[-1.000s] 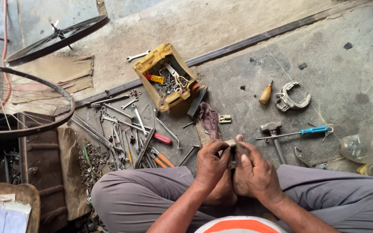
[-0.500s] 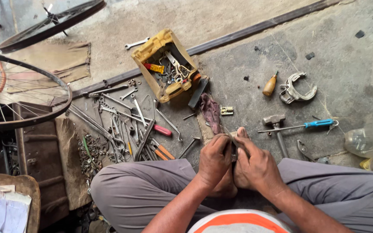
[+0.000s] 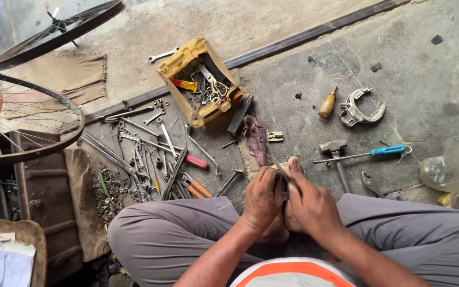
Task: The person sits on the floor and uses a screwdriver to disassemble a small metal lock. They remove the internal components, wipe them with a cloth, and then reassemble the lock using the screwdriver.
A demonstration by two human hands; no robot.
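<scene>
I sit cross-legged on a concrete floor. My left hand (image 3: 262,199) and my right hand (image 3: 310,204) are pressed together over my lap, both gripping a small dark metal part (image 3: 283,182) between them. A thin metal strip sticks out from between the fingers toward the floor. Most of the part is hidden by my fingers. Just beyond my hands lie a maroon rag (image 3: 255,138) and a small hammer (image 3: 336,154).
A yellow toolbox (image 3: 186,64) with tools stands ahead. Spanners, screwdrivers and nuts (image 3: 150,159) are spread at the left. A blue-handled screwdriver (image 3: 373,153), wooden-handled tool (image 3: 327,105), metal brake piece (image 3: 361,108) lie at right. Bicycle wheels (image 3: 54,111) sit far left; plastic bottle (image 3: 452,172) right.
My hands stay closed together on the part with small shifts of the fingers. The view has drifted slightly, so the floor items sit a little lower and more to the right.
</scene>
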